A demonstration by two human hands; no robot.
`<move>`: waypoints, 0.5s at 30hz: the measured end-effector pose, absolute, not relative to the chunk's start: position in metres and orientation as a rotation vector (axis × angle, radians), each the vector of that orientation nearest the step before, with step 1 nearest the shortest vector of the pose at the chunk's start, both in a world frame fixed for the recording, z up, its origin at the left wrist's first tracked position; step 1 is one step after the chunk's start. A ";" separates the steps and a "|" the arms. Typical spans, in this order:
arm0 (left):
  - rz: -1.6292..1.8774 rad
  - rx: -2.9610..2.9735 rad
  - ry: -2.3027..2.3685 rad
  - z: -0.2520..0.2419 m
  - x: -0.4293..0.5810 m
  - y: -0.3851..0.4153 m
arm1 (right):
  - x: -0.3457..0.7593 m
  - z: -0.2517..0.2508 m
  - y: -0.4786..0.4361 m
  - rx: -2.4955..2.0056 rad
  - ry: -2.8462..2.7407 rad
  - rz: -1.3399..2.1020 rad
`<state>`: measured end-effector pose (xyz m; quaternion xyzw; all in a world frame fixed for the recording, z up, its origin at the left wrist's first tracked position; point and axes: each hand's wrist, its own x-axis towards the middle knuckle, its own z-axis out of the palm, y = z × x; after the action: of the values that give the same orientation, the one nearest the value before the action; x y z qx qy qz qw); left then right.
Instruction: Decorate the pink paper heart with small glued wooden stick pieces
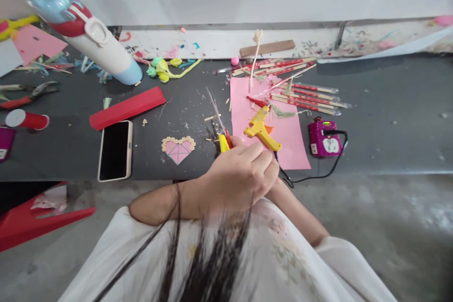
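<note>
My left hand (244,167) is in front of my body at the table edge, its fingers curled closed. It covers most of my right hand (277,182), whose fingers are hidden. Beyond the knuckles stick out a yellow piece (223,143) and a red piece with a thin clear pointed sleeve (216,109); which hand holds them I cannot tell. Left of the hands lies a pink paper heart (178,150) with blue lines and small wooden bits along its upper edge. A yellow glue gun (262,130) rests on pink paper (295,151) just beyond my hands.
A purple power box (322,139) with a black cord is at right. Several red-patterned chopsticks in clear sleeves (304,96) lie behind. Leftward are a phone (115,151), a red strip (127,107), a water bottle (102,47), a red thread spool (28,119) and pruning shears (30,93).
</note>
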<state>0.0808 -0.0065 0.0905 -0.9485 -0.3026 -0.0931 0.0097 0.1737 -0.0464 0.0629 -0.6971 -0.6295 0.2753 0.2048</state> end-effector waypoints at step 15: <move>-0.791 -2.964 -0.981 0.089 0.068 -0.013 | 0.202 0.025 -0.034 -1.562 -1.821 0.928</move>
<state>0.0682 -0.0129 0.0887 -0.9195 -0.3044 -0.2454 -0.0398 0.2021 -0.0342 0.0253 -0.5830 -0.6794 0.3461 0.2808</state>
